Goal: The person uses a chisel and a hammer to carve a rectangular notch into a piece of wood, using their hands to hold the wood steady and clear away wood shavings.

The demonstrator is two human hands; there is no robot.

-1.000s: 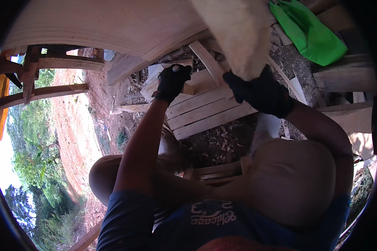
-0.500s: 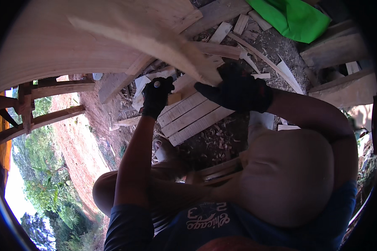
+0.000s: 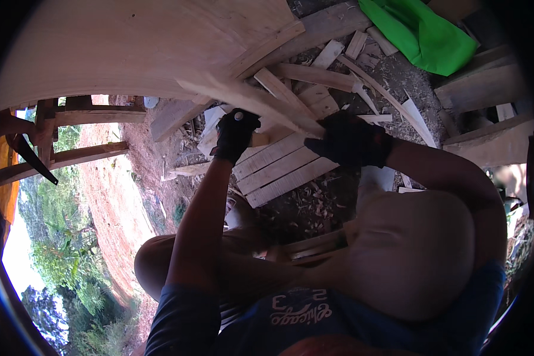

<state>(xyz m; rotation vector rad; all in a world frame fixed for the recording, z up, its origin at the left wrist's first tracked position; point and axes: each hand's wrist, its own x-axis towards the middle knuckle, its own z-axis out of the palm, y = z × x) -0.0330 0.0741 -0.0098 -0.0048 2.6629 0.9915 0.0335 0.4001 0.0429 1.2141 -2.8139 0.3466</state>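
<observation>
My right hand (image 3: 356, 139), in a black glove, is closed around the near end of a long, pale wooden strip (image 3: 252, 99). The strip slants up to the left, its far end blurred in front of a broad wooden panel (image 3: 130, 53). Left of the strip, my left hand (image 3: 237, 133), also gloved in black, is a closed fist. A small round pale spot shows at its top, and a light wooden piece pokes out beside it; what the fist holds cannot be made out. Below both hands lies a slatted wooden board (image 3: 285, 169).
Loose wood offcuts (image 3: 302, 74) and shavings (image 3: 317, 204) litter the ground ahead. A bright green sheet (image 3: 421, 38) lies at the far right. Heavy timbers (image 3: 480, 83) stand along the right side. At left are a wooden frame (image 3: 89, 155) and a dark tapered blade (image 3: 35, 159).
The far end of the wooden strip has swung down and to the right, lying flatter. Both hands stay closed; the whole view has shifted slightly.
</observation>
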